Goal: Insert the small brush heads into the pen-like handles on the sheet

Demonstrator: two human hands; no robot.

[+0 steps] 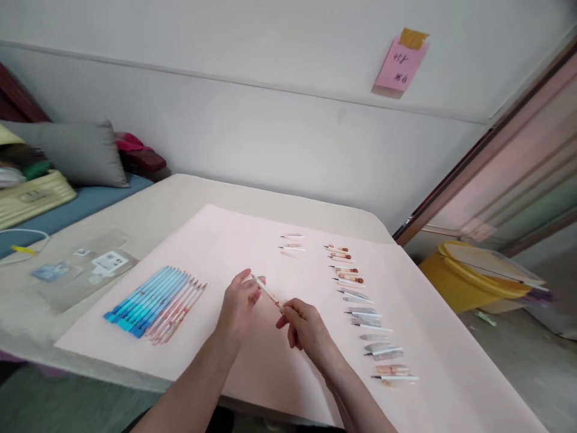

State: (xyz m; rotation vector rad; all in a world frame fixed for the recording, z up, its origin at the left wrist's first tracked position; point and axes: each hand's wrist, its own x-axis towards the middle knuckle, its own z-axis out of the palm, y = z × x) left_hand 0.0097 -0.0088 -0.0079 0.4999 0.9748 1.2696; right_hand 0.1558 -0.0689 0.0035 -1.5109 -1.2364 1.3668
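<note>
My left hand (pixel 238 304) and my right hand (pixel 305 328) hold a thin pale pen (pixel 267 292) between them over a pink sheet (pixel 234 240), each pinching one end. A neat row of pens (pixel 155 302), blue ones then pale pink ones, lies on the sheet to the left of my hands. To the right, several taken-apart pen pieces (pixel 360 300) lie in a column running toward me, with a few more small pieces (pixel 292 243) farther back.
The sheet covers a beige table (pixel 171 192); clear plastic packaging (pixel 85 267) lies at its left. A grey pillow (pixel 81 153) sits on a bed at far left. A yellow tub (pixel 455 276) stands on the floor at right. A pink note (pixel 400 63) hangs on the wall.
</note>
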